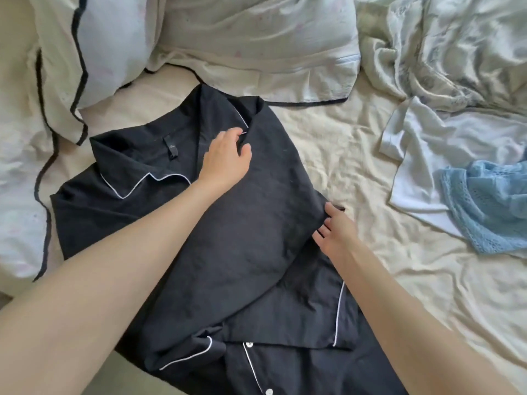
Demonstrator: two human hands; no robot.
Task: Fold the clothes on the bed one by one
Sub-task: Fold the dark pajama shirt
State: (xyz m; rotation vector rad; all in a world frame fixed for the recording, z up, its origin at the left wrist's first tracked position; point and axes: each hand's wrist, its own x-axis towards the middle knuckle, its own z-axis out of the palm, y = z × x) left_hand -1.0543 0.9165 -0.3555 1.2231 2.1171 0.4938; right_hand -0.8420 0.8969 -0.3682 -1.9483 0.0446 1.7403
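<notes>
Folding the black shirt (228, 238) lying below the pillow (94, 52), left hand (225, 161) pinching the collar, right hand (336, 232) flat with fingers spread on the side fold; best smooth creases outward.

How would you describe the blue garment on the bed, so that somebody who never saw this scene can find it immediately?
Start from the black pyjama shirt under both hands in the middle of the bed, then look to the right edge. There a white garment lies on the cream sheet, and the blue garment lies partly on top of it. It is the only light blue piece, with an open lacy knit.
</notes>
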